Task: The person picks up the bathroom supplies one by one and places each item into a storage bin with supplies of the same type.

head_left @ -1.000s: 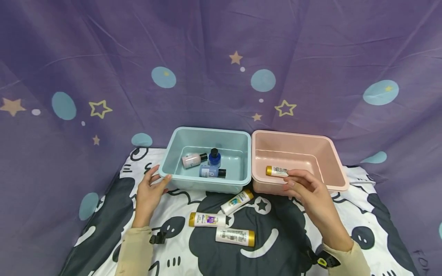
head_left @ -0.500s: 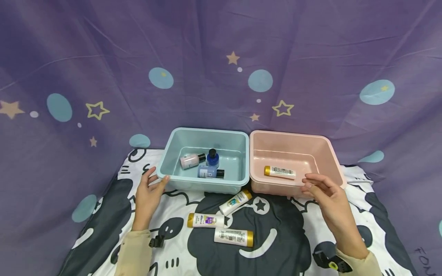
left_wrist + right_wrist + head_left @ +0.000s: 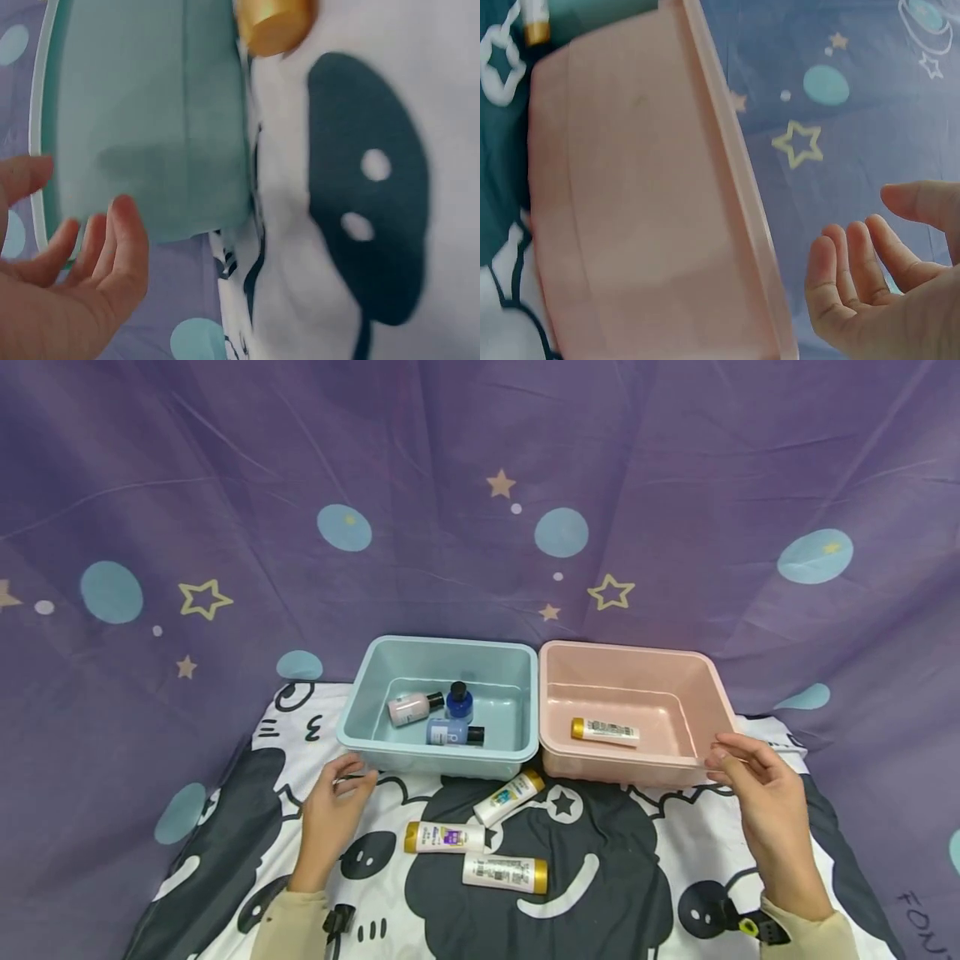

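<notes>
My left hand is just in front of the blue bin's near left corner, fingers relaxed and nothing in them. By the pink bin's near right corner is my right hand, also holding nothing; whether it touches the rim is unclear. Inside the pink bin lies a white bottle with a gold cap. The blue bin holds a pale pink bottle, a dark blue bottle standing up and a light blue bottle on its side, all black-capped.
Three more gold-capped white bottles lie on the patterned cloth before the bins: an angled one, one with a purple label and a nearer one. A purple curtain hangs behind the bins, which stand side by side.
My right hand has let go of the gold-capped bottle in the pink bin and moved right to the near right corner. My left hand has come off the blue bin's rim, slightly nearer me.
</notes>
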`<state>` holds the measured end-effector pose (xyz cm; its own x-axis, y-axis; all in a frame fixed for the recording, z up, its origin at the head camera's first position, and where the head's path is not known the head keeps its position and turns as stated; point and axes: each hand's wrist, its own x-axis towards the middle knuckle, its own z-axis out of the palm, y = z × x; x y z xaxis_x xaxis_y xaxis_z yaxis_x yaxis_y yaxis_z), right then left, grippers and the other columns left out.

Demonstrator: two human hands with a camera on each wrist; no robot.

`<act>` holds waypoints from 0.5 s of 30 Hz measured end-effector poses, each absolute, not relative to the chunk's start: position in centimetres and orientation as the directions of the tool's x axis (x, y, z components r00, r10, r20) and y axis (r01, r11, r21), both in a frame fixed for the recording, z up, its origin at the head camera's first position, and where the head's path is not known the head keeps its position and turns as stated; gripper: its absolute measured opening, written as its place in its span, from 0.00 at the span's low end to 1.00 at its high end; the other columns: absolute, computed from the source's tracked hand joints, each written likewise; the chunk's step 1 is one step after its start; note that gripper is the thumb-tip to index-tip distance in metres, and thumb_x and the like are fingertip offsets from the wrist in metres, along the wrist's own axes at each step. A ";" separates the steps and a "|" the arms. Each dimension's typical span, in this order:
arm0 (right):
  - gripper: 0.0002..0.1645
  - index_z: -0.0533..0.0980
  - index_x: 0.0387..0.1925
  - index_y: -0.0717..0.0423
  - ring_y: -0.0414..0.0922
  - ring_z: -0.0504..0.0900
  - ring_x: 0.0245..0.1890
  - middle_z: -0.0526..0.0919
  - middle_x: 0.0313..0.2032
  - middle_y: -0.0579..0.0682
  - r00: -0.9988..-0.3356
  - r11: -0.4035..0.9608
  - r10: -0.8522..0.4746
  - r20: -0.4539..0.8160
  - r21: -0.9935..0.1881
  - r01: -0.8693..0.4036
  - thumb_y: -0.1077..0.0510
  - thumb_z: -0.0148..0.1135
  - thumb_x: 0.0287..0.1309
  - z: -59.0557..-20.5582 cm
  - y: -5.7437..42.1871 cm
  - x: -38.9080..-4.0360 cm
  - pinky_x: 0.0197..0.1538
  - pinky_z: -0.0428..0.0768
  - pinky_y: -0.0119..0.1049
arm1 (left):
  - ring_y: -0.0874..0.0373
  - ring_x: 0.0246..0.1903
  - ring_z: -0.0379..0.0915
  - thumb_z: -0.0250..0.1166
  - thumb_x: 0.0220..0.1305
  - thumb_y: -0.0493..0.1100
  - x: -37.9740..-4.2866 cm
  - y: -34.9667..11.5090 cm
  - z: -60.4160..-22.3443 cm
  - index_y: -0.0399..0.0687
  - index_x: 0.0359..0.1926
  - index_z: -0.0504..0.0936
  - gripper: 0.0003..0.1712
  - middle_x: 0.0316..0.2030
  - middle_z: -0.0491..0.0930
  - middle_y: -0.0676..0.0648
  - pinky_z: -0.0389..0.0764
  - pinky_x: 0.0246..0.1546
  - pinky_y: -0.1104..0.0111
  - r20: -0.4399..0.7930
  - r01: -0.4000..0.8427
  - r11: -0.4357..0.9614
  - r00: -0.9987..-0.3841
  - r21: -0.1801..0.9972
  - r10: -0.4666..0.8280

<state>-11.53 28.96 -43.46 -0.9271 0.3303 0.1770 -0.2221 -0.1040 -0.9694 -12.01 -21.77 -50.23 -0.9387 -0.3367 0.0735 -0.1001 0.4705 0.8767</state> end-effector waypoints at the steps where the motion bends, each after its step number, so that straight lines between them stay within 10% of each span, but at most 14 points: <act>1: 0.17 0.78 0.53 0.71 0.43 0.85 0.34 0.85 0.38 0.52 -0.917 -0.099 0.365 0.158 -0.973 -0.207 0.70 0.65 0.63 -43.5 29.2 -11.6 0.37 0.84 0.30 | 0.51 0.51 0.80 0.67 0.68 0.52 -11.8 -21.6 -50.4 0.45 0.66 0.72 0.31 0.57 0.78 0.45 0.82 0.47 0.59 0.063 -0.096 0.482 -0.951 0.871 -0.303; 15: 0.17 0.83 0.50 0.65 0.39 0.82 0.26 0.82 0.38 0.50 -0.776 -0.128 0.631 0.001 -0.986 -0.106 0.73 0.66 0.59 -45.4 31.4 -13.0 0.26 0.80 0.25 | 0.51 0.51 0.79 0.74 0.62 0.45 -10.7 -20.3 -53.4 0.44 0.61 0.79 0.27 0.55 0.81 0.46 0.82 0.47 0.60 -0.087 -0.023 0.538 -0.992 0.842 0.095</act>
